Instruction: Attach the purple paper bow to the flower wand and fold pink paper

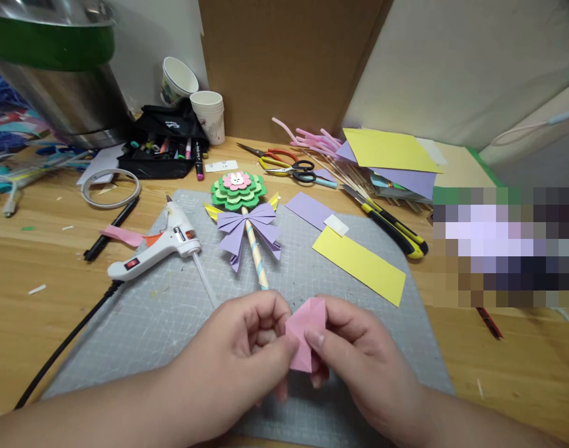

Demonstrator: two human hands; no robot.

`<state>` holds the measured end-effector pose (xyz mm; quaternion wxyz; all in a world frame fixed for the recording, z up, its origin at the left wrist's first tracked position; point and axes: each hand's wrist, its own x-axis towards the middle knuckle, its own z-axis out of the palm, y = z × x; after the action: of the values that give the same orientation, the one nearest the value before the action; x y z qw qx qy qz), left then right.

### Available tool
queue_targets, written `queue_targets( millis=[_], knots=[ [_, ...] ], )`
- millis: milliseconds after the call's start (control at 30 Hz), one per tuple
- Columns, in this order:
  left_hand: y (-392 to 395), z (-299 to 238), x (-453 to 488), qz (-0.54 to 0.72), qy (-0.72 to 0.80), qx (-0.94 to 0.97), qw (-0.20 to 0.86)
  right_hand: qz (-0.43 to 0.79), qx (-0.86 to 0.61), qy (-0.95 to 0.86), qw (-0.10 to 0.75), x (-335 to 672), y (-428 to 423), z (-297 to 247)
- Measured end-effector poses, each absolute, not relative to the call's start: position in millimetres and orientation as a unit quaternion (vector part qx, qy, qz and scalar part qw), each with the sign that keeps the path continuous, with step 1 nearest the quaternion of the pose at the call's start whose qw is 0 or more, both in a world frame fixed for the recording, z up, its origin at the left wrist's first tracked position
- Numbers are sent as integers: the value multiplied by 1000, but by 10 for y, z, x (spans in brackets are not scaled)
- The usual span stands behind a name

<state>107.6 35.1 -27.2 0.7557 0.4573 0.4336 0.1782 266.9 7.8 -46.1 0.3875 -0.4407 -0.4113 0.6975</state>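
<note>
A small folded piece of pink paper (pixel 305 323) with visible creases is held low over the grey cutting mat (pixel 172 348). My left hand (pixel 251 348) pinches its left edge between thumb and fingers. On the right side, my right hand (pixel 359 354) grips it with the thumb pressed on its face. Just beyond my hands lies a paper flower wand (pixel 254 249): layered green petals, a pink centre with a white bunny face, a purple pleated bow and a striped stick. Yellow paper points show behind the bow.
A white glue gun (pixel 158 249) lies on the mat's left, its black cord trailing off. Purple paper (pixel 310 210) and yellow paper (pixel 362 264) strips lie right of the wand. Behind are a utility knife (pixel 391 227), scissors (pixel 294 169), a marker pouch (pixel 158 146) and paper cups (pixel 208 117).
</note>
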Motion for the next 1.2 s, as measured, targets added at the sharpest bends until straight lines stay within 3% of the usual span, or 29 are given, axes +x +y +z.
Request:
queue_targets(
  millis=[433,700,1067,1200],
  knots=[
    [322,-367,1044,298,411,468,724,696,-466,-353,416,2650,104,-508],
    [333,-392,1000,323,351,772,420,754,-428,-277,415,2675,122,-537],
    [330,-377,899,354,271,872,201,770,-418,-287,387,2677,119,-513],
    [324,-374,890,355,269,878,173,765,-411,-312,387,2673,101,-510]
  ],
)
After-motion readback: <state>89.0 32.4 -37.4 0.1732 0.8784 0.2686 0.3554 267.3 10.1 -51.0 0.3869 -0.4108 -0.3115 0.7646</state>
